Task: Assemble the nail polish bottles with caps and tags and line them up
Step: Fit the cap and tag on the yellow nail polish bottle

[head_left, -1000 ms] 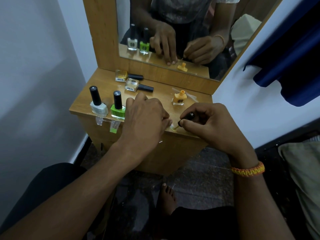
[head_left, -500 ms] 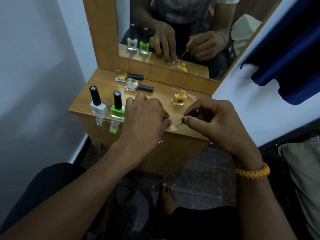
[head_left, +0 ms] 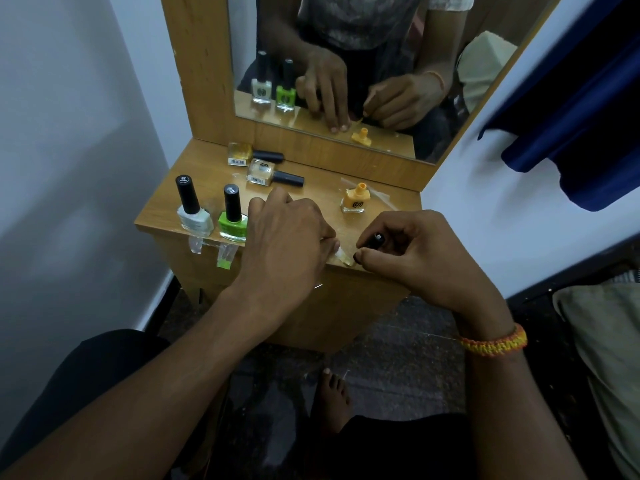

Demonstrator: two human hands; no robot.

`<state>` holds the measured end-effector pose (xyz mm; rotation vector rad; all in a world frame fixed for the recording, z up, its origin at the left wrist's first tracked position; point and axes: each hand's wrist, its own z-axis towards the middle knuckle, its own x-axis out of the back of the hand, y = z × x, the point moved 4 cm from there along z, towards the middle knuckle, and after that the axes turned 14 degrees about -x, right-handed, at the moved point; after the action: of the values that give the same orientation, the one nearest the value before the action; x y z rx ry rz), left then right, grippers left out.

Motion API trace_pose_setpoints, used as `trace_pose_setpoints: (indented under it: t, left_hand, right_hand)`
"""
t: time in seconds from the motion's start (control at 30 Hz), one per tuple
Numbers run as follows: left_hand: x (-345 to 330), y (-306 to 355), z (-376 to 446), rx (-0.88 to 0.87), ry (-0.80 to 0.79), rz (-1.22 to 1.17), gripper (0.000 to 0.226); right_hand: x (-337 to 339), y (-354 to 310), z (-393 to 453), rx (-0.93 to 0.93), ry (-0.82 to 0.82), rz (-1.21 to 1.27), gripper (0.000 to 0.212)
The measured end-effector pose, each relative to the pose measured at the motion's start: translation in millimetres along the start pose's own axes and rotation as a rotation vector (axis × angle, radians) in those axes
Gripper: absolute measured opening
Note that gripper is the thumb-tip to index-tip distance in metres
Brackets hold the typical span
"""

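Head view: an uncapped orange bottle (head_left: 354, 201) of square glass stands on the wooden shelf (head_left: 318, 199), behind the hands. At the front edge the left hand (head_left: 287, 244) presses a clear tag (head_left: 343, 255) flat with closed fingertips. The right hand (head_left: 412, 254) pinches a glossy black cap (head_left: 375, 240), brush down onto the tag.

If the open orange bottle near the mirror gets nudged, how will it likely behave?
The orange bottle stands uncapped, so a tip would probably spill polish. Its squat, square base suggests it slides rather than topples. It looks like glass, likely fragile if knocked off the shelf.
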<state>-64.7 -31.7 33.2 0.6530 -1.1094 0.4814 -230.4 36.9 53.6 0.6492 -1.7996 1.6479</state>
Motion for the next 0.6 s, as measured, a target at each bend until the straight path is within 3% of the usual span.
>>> trace_pose_setpoints:
  t: [0.17, 0.3, 0.43, 0.6]
  left_hand:
    - [1.2, 0.8, 0.4, -0.011, 0.018, -0.005, 0.028]
    - [0.3, 0.4, 0.0, -0.010, 0.007, -0.009, 0.029]
    - [-0.8, -0.8, 0.9, -0.001, 0.028, -0.012, 0.028]
    - [-1.3, -1.1, 1.3, 0.002, 0.004, -0.008, 0.028]
  right_hand:
    - [5.6, -1.2, -1.1, 0.032, 0.075, 0.068, 0.005]
    - [-3.2, 0.7, 1.2, -0.002, -0.012, -0.012, 0.002]
    - [6.9, 1.0, -1.4, 0.018, 0.046, 0.070, 0.003]
    - [-3.6, -0.8, 1.5, -0.005, 0.019, -0.027, 0.003]
